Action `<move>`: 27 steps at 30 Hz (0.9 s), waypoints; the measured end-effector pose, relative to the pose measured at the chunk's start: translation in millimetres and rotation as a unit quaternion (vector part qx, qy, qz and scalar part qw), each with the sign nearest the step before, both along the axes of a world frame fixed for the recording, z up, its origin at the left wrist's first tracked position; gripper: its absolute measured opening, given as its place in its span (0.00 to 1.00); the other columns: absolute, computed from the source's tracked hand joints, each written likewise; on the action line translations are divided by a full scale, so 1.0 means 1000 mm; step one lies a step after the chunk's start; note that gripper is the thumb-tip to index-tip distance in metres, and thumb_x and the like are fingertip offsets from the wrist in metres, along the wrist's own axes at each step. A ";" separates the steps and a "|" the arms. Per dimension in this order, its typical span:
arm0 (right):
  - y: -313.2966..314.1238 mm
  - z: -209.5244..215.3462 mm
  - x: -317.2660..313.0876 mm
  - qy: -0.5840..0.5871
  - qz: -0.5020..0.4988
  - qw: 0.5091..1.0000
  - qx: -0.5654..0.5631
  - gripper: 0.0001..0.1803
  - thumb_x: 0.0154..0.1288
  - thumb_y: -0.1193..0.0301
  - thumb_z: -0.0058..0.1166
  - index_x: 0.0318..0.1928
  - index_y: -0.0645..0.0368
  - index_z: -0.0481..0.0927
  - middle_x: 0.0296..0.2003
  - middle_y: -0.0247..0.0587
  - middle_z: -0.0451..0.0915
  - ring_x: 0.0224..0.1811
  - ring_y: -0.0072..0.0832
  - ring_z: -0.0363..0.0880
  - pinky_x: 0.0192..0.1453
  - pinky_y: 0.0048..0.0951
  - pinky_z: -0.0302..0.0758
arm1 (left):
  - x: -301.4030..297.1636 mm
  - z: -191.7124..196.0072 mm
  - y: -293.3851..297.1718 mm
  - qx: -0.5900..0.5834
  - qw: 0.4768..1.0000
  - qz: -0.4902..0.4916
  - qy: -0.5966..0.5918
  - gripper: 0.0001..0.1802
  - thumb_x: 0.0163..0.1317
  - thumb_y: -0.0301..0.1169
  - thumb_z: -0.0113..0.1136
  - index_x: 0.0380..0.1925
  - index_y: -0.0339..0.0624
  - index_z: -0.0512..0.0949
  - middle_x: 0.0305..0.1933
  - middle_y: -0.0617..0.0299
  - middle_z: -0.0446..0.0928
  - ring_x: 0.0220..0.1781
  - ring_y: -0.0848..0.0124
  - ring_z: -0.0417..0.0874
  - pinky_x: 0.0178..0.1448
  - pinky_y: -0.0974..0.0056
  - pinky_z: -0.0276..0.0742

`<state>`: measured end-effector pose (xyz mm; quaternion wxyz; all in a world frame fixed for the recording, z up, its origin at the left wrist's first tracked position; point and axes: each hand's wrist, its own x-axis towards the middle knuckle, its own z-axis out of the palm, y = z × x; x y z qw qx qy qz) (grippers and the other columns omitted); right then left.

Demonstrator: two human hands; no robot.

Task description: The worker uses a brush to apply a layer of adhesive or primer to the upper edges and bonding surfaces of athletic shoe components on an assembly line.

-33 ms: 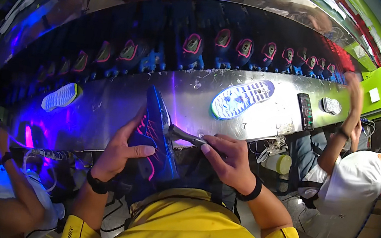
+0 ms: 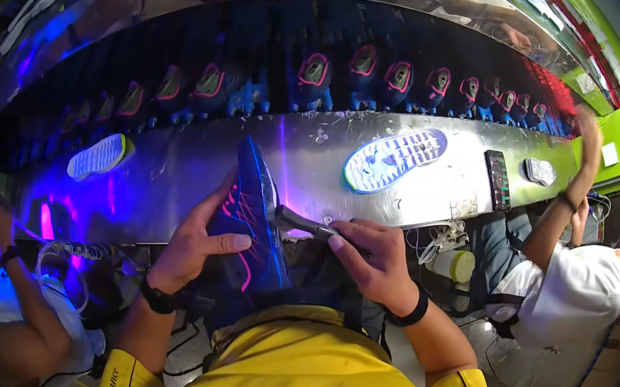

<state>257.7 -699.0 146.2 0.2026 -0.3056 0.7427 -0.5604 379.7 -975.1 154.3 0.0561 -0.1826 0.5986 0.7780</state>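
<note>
While the long steel bench (image 2: pixel 194 169) gleams under violet light, the blue-and-pink shoe (image 2: pixel 254 225) stands tilted at its near edge, left hand (image 2: pixel 196 245) wrapped around its side, right hand (image 2: pixel 372 262) clenched on a dark tool (image 2: pixel 302 222) touching the shoe.

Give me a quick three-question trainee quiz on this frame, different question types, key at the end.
1. True or false: the left hand grips the dark blue shoe with pink lines.
2. Multiple choice: the right hand holds A) a shoe sole, B) a dark pen-like tool, C) a phone.
3. Fill in: the pale sole lying tread-up on the metal bench is to the shoe's ____ (person's side).

Key: 1 true; 2 B; 3 right.
</note>
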 end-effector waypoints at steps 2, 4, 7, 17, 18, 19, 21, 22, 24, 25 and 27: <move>0.006 -0.003 -0.002 0.000 0.018 1.000 -0.014 0.14 0.74 0.72 0.63 0.50 0.71 0.88 0.29 0.46 0.83 0.28 0.29 0.80 0.34 0.30 0.73 | -0.004 0.005 0.001 0.034 0.999 0.014 -0.009 0.53 0.60 0.24 0.78 0.82 0.32 0.58 0.77 0.55 0.72 0.75 0.66 0.74 0.81 0.60 0.66; 0.011 -0.002 -0.004 -0.016 0.034 0.999 -0.015 0.13 0.73 0.71 0.64 0.49 0.70 0.89 0.30 0.48 0.84 0.28 0.32 0.81 0.34 0.31 0.75 | -0.004 0.006 -0.001 0.043 0.998 0.030 -0.018 0.52 0.60 0.23 0.77 0.82 0.32 0.59 0.74 0.55 0.74 0.73 0.67 0.76 0.80 0.60 0.69; 0.017 0.008 -0.007 -0.068 0.047 0.997 0.006 0.11 0.71 0.72 0.66 0.48 0.67 0.90 0.30 0.51 0.85 0.28 0.40 0.83 0.35 0.35 0.76 | -0.007 0.010 0.000 0.039 0.998 0.052 -0.022 0.51 0.61 0.22 0.76 0.82 0.33 0.59 0.72 0.56 0.76 0.70 0.68 0.79 0.77 0.61 0.73; 0.030 0.031 -0.020 -0.019 0.052 0.998 0.017 0.11 0.71 0.73 0.66 0.48 0.68 0.89 0.29 0.51 0.84 0.27 0.42 0.83 0.34 0.37 0.77 | -0.016 0.014 0.003 0.094 0.986 0.119 -0.063 0.41 0.71 0.25 0.68 0.81 0.37 0.62 0.66 0.56 0.80 0.63 0.66 0.85 0.67 0.61 0.83; 0.030 0.034 -0.023 -0.001 0.051 0.999 0.017 0.11 0.71 0.74 0.66 0.48 0.68 0.89 0.29 0.51 0.83 0.26 0.41 0.82 0.34 0.36 0.76 | -0.017 0.014 0.003 0.109 0.984 0.121 -0.067 0.37 0.72 0.26 0.67 0.79 0.37 0.65 0.64 0.56 0.82 0.61 0.67 0.86 0.66 0.61 0.84; 0.030 0.038 -0.026 0.013 0.046 0.999 0.018 0.11 0.70 0.74 0.66 0.49 0.67 0.89 0.28 0.50 0.83 0.26 0.41 0.82 0.32 0.36 0.75 | -0.018 0.014 0.004 0.123 0.982 0.123 -0.072 0.33 0.74 0.27 0.65 0.76 0.37 0.68 0.62 0.57 0.83 0.59 0.67 0.87 0.64 0.60 0.86; 0.030 0.046 -0.030 0.040 0.036 0.998 0.020 0.11 0.69 0.75 0.66 0.49 0.66 0.89 0.27 0.48 0.81 0.24 0.39 0.80 0.30 0.35 0.74 | -0.020 0.015 0.007 0.139 0.977 0.136 -0.084 0.25 0.77 0.30 0.63 0.71 0.38 0.73 0.57 0.58 0.85 0.56 0.67 0.89 0.60 0.60 0.88; 0.030 0.047 -0.033 0.062 0.034 0.997 0.016 0.11 0.68 0.76 0.66 0.49 0.66 0.89 0.27 0.47 0.81 0.24 0.39 0.80 0.29 0.35 0.74 | -0.023 0.017 0.011 0.142 0.974 0.147 -0.092 0.22 0.78 0.32 0.62 0.68 0.39 0.75 0.55 0.58 0.86 0.54 0.67 0.90 0.58 0.60 0.89; 0.029 0.048 -0.041 0.104 0.029 0.994 0.007 0.11 0.66 0.76 0.67 0.49 0.65 0.89 0.26 0.46 0.80 0.23 0.38 0.79 0.28 0.35 0.73 | -0.028 0.029 0.021 0.152 0.967 0.167 -0.120 0.18 0.80 0.36 0.59 0.64 0.40 0.77 0.50 0.58 0.87 0.48 0.67 0.91 0.52 0.60 0.90; 0.029 0.047 -0.045 0.129 0.026 0.991 -0.001 0.11 0.64 0.76 0.68 0.48 0.64 0.90 0.27 0.46 0.82 0.23 0.38 0.80 0.28 0.36 0.74 | -0.031 0.040 0.027 0.161 0.962 0.173 -0.140 0.18 0.81 0.37 0.58 0.62 0.40 0.78 0.48 0.58 0.88 0.45 0.67 0.92 0.48 0.61 0.91; 0.030 0.050 -0.054 0.171 0.032 0.985 -0.016 0.11 0.63 0.76 0.68 0.47 0.63 0.90 0.27 0.46 0.83 0.23 0.39 0.80 0.28 0.37 0.74 | -0.029 0.045 0.029 0.173 0.957 0.170 -0.159 0.18 0.82 0.41 0.57 0.61 0.41 0.79 0.44 0.57 0.88 0.39 0.66 0.92 0.40 0.64 0.89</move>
